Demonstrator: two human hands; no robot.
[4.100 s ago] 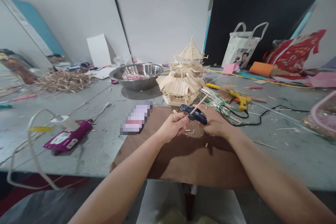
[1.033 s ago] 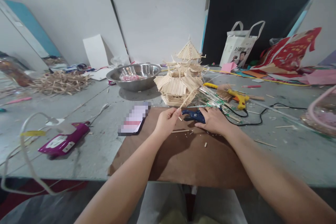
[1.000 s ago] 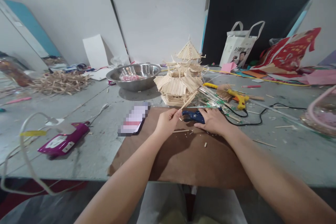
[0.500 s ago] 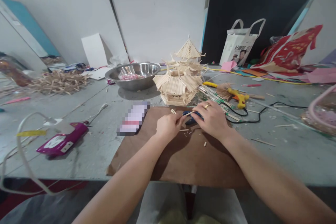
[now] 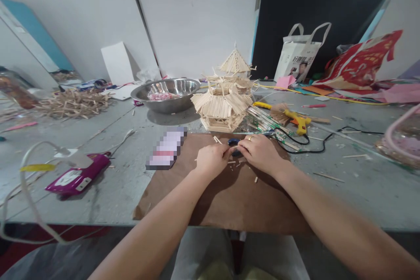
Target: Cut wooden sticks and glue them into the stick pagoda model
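Over the brown board [image 5: 226,201], my left hand [image 5: 211,160] is closed in a pinch on a short, thin wooden stick [image 5: 234,148]. The fingers of my right hand [image 5: 262,153], which wears a ring, pinch the stick's other end, so the two hands nearly meet. Just beyond the fingertips lies a tool with dark blue handles [image 5: 233,141], partly covered by my right hand. A few cut stick pieces [image 5: 217,140] and crumbs are scattered on the board around the hands. Behind stands a pagoda model [image 5: 223,105] built of thin sticks.
A pixelated phone [image 5: 166,148] lies left of the board. Farther left is a purple power strip [image 5: 78,175] with white cables. A steel bowl [image 5: 166,96] stands behind. To the right are bundled sticks in plastic [image 5: 271,122], a yellow glue gun [image 5: 298,122] and its black cord.
My right hand has drawn its fingers in toward my left fingertips, and less of the stick shows between them. More of the blue-handled tool is uncovered. My left hand has barely moved.
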